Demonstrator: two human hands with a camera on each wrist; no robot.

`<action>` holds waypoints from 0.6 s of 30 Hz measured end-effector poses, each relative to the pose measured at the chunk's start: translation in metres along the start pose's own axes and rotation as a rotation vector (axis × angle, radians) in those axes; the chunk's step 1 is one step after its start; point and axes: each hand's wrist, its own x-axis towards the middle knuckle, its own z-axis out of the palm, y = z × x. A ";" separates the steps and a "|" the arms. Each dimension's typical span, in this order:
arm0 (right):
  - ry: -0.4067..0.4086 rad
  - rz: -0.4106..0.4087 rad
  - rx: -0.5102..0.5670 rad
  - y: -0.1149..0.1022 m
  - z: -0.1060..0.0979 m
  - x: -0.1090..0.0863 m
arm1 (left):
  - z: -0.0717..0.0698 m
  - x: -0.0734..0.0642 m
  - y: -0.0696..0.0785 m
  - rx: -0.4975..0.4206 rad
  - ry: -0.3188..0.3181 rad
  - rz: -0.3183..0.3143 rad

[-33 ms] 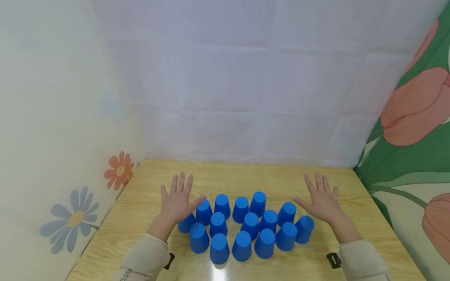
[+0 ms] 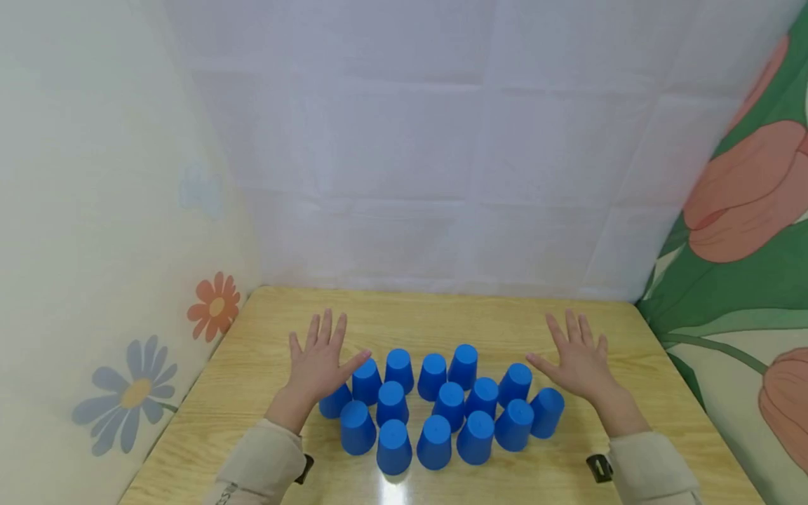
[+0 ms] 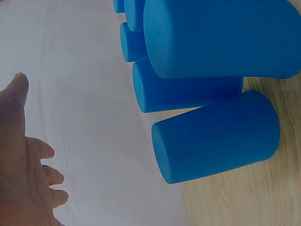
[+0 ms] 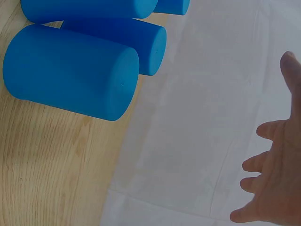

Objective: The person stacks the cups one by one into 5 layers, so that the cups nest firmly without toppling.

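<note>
Several blue cups point(image 2: 434, 443) stand upside down in a loose cluster on the wooden table. My left hand point(image 2: 318, 369) is spread flat above the cluster's left side, its thumb overlapping a cup point(image 2: 366, 384) in the head view. Fingers apart and holding nothing, my right hand point(image 2: 581, 366) hovers off the right side, nearest to a cup point(image 2: 515, 383) at that end. The left wrist view has a cup point(image 3: 214, 139) beside the left hand point(image 3: 21, 174). Likewise, a cup point(image 4: 70, 70) lies across from the right hand point(image 4: 277, 174) in the right wrist view.
The wooden table point(image 2: 252, 393) meets a white cloth backdrop point(image 2: 404, 175) at its far edge. On the left rises a pale wall with printed flowers point(image 2: 135, 394); on the right hangs a cloth with large tulips point(image 2: 745, 193). Dark straps point(image 2: 600, 468) show near both sleeves.
</note>
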 end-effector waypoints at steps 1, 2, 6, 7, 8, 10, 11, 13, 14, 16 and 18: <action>-0.001 0.000 0.002 0.000 0.000 0.000 | 0.000 0.000 0.000 0.001 0.001 0.000; -0.002 0.000 0.001 0.000 0.000 0.000 | 0.000 0.000 0.000 0.002 0.001 0.000; 0.003 -0.001 0.006 0.001 -0.001 0.000 | -0.001 0.000 0.001 0.005 0.002 0.000; 0.004 -0.002 0.007 0.001 -0.001 0.000 | -0.001 0.000 0.000 0.006 0.002 -0.001; 0.005 -0.002 0.004 0.001 -0.001 0.000 | -0.001 0.000 0.000 0.005 0.000 -0.003; 0.004 -0.002 0.001 0.001 -0.001 0.000 | -0.002 0.000 0.000 0.006 -0.001 -0.007; 0.002 -0.001 -0.002 0.002 -0.001 0.000 | -0.002 0.000 0.000 0.006 -0.004 -0.010; -0.001 -0.001 -0.008 0.002 -0.002 0.000 | -0.003 -0.001 0.000 0.006 -0.009 -0.015; -0.004 -0.001 -0.010 0.002 -0.002 0.000 | -0.003 -0.001 0.000 0.004 -0.011 -0.017; 0.000 0.000 -0.011 0.002 -0.003 0.000 | -0.004 -0.001 0.000 0.000 -0.012 -0.017; 0.007 0.000 -0.008 0.003 -0.005 -0.002 | -0.006 -0.002 0.000 -0.014 -0.011 -0.017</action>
